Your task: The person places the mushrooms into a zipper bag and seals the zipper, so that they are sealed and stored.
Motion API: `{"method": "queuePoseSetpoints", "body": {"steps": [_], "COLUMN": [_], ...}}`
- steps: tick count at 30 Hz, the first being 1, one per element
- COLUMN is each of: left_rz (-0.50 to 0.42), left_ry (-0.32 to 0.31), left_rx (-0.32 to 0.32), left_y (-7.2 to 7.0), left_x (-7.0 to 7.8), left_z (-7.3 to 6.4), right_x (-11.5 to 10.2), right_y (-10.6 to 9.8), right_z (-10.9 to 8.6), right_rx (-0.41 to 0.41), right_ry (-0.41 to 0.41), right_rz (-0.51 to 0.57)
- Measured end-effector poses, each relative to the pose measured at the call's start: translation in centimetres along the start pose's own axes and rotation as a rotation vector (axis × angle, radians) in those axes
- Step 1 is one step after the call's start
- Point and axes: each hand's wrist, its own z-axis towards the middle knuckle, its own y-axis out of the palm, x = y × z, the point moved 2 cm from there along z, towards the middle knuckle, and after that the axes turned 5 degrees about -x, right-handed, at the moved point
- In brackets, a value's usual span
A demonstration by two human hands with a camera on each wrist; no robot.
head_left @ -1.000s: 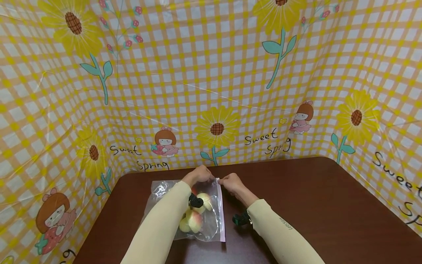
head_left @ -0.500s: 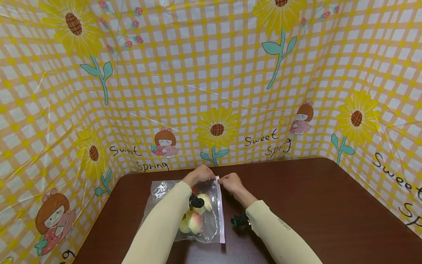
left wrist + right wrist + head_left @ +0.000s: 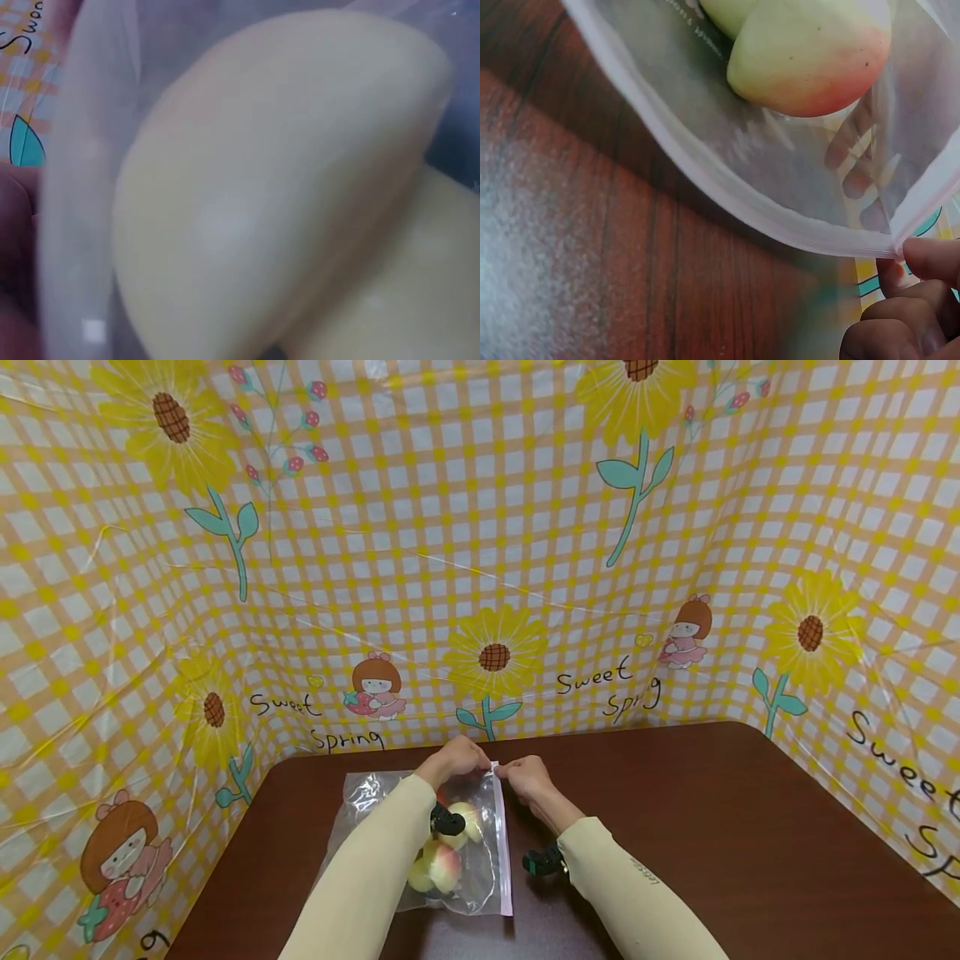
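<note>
A clear plastic zip bag [image 3: 486,860] with a pinkish-white zip strip [image 3: 506,868] lies on the table, holding several pale yellow, red-blushed fruits [image 3: 444,865] shaped like peaches. At the bag's far corner, my left hand [image 3: 462,755] grips the film beside the strip; some of its fingers [image 3: 847,146] show through the plastic in the right wrist view. My right hand [image 3: 527,776] pinches the strip's far end between thumb and finger. From the right wrist, the bag's mouth [image 3: 705,180] curves open toward that pinch. One smooth fruit [image 3: 270,180] fills most of the left wrist view.
The dark brown wooden table [image 3: 720,827] extends to the right of the bag. A yellow checked cloth [image 3: 420,577] with sunflowers hangs round its back and sides. A black wrist device [image 3: 543,861] hangs under the right sleeve, close to the strip.
Both hands keep their hold at the bag's far corner. The right forearm has shifted slightly left, and the strip's near end sits slightly lower in the head view.
</note>
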Motion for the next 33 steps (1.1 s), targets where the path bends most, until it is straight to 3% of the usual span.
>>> {"method": "queuePoseSetpoints", "body": {"steps": [20, 33], "left_rz": [0.001, 0.003], "left_ry": [0.008, 0.023], "left_rx": [-0.005, 0.115], "left_y": [-0.4, -1.0], "left_x": [0.4, 0.5], "left_z": [0.0, -0.3], "right_x": [-0.5, -0.7], "right_y": [-0.1, 0.0], "right_z": [-0.8, -2.3], "right_rx": [-0.057, -0.13], "right_ry": [-0.022, -0.075], "right_rz": [0.078, 0.097]}}
